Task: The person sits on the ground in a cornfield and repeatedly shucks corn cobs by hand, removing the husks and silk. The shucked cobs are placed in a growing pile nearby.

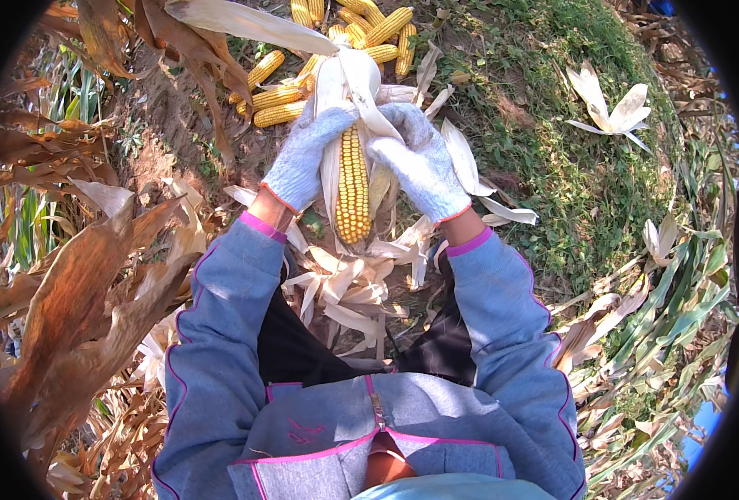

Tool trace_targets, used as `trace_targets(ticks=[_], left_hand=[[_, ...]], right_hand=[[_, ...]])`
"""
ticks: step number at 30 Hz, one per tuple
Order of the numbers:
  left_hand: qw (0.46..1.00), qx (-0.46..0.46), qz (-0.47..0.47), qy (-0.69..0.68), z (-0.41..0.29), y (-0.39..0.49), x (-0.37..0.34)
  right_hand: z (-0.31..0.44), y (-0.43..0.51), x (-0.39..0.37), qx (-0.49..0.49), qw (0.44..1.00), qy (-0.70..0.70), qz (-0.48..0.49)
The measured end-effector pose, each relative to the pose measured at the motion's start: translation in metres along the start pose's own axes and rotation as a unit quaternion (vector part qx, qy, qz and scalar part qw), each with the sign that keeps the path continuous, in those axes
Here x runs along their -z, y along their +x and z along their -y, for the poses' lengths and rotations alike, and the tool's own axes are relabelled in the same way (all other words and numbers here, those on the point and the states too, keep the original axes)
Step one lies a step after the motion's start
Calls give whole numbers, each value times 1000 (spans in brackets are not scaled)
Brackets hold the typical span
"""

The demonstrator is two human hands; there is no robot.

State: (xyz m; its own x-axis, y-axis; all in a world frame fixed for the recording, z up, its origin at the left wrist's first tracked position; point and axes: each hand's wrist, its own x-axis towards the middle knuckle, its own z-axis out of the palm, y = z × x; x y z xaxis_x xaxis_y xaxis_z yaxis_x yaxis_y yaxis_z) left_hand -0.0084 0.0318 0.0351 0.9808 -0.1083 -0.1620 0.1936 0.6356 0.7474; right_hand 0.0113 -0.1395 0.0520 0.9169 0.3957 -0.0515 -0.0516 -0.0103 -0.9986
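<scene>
Between my hands is an ear of corn (352, 187), its yellow kernels bare on the side facing me and its tip pointing toward my body. Pale husk leaves (347, 75) still wrap its far end and hang along its sides. My left hand (310, 150), in a white knit glove with an orange cuff edge, grips the ear and husk from the left. On the other side my right hand (422, 159), gloved the same way, is closed on a husk leaf (372, 103). Most fingertips are hidden by husk and gloves.
Several husked corn ears (369, 37) lie heaped on the ground beyond my hands. Loose dry husks (350, 287) litter the soil between my legs. Tall dry corn leaves (82, 300) crowd the left side. Low green grass (525, 150) covers the right, with an open husk (607, 112) on it.
</scene>
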Motion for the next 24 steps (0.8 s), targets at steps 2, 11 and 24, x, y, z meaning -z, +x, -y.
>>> trace_targets(ticks=[2,11,24], left_hand=[[999,28,15,-27,1,-1,-2],[997,62,23,41,5,-3,5],[991,100,-13,-91,9,-4,4]], right_hand=[[6,-2,4,12,1000,-11,0],[19,11,37,-33,972,206,-106],[27,13,83,96,991,66,-60]])
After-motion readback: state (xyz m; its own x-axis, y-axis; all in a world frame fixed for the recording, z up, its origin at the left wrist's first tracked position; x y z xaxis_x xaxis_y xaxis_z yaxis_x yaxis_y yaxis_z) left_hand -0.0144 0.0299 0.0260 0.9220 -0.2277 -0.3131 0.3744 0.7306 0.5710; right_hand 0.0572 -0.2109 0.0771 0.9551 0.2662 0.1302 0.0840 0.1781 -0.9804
